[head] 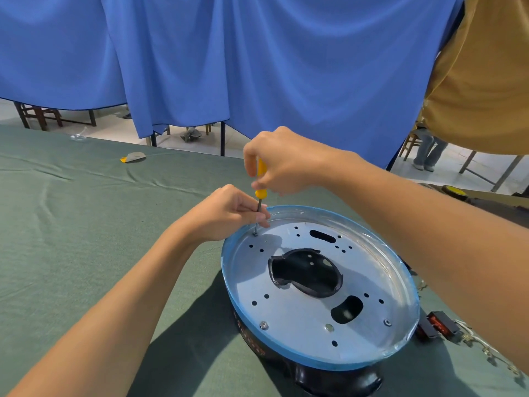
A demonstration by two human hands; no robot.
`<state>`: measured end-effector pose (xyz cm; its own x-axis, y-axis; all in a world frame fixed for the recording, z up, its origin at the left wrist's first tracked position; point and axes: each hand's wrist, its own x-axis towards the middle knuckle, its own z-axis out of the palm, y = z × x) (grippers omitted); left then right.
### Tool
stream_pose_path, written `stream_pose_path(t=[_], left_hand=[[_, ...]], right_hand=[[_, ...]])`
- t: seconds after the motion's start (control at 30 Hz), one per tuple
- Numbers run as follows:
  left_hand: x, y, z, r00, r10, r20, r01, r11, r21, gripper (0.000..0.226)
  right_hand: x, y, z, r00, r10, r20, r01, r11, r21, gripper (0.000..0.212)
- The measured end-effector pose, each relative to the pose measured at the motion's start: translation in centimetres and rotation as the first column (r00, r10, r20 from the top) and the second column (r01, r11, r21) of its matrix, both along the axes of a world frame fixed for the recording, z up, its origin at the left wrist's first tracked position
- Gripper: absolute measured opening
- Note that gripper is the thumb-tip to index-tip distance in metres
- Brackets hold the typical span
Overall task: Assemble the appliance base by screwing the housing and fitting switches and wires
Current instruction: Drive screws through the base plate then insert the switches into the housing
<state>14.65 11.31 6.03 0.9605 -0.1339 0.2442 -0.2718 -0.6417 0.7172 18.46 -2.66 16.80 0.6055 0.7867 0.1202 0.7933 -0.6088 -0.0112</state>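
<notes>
The round appliance base (315, 348) lies on the green cloth, a silver metal plate (289, 310) with several holes set inside its blue rim. My right hand (283, 164) grips the yellow handle of a screwdriver (261, 179) held upright. Its tip stands on a screw (255, 233) at the plate's far left edge. My left hand (229, 213) pinches the metal shaft just above the tip. Two screws (263, 325) sit in the plate's near edge. A black switch with a red rocker (435, 328) and wires lies to the right of the base.
The green cloth covers the table (71, 224). A small grey and yellow piece (133, 157) lies far left near the table's back edge. A blue curtain (229, 67) hangs behind. A person in a tan shirt (486, 81) stands at the right. A yellow object (455, 191) lies behind my right forearm.
</notes>
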Motion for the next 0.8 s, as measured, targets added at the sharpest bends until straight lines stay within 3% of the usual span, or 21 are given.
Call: stream_pose_path(t=[0.07,0.2,0.37,0.47,0.57,0.7,0.8], left_hand=[[-0.1,-0.2,0.0,1.0,0.013,0.011,-0.013,1.0,-0.005,0.009],[0.3,-0.5,-0.4,0.973,0.145,0.18,-0.147,0.989,0.0,0.021],[0.3,0.0,-0.2,0.998,-0.01,0.064,0.007,0.999,0.046,0.014],[0.5,-0.2,-0.4,0.988,0.035,0.151,-0.052,0.993,0.106,0.003],[0.9,-0.2,-0.9,0.944,0.154,0.29,-0.202,0.969,0.142,0.014],[0.6,0.2,-0.5,0.961,0.099,0.26,-0.143,0.977,0.158,0.009],[0.5,0.5,-0.5,0.983,0.029,0.182,-0.059,0.985,0.163,0.01]], right_hand=[[0.2,0.1,-0.3,0.997,-0.054,0.051,0.052,0.998,0.037,0.028],[0.4,0.2,-1.0,0.984,-0.148,0.094,0.143,0.988,0.054,0.043],[0.3,0.0,-0.4,1.0,0.022,0.02,-0.021,1.0,-0.022,0.015],[0.5,0.1,-1.0,0.992,-0.074,0.105,0.073,0.997,0.011,0.03],[0.5,0.1,-1.4,0.983,-0.115,0.14,0.114,0.993,0.012,0.037],[0.0,-0.1,-0.1,1.0,-0.016,0.012,0.018,0.992,-0.122,0.015],[-0.1,-0.1,0.0,0.998,-0.034,0.047,0.036,0.998,-0.042,0.018]])
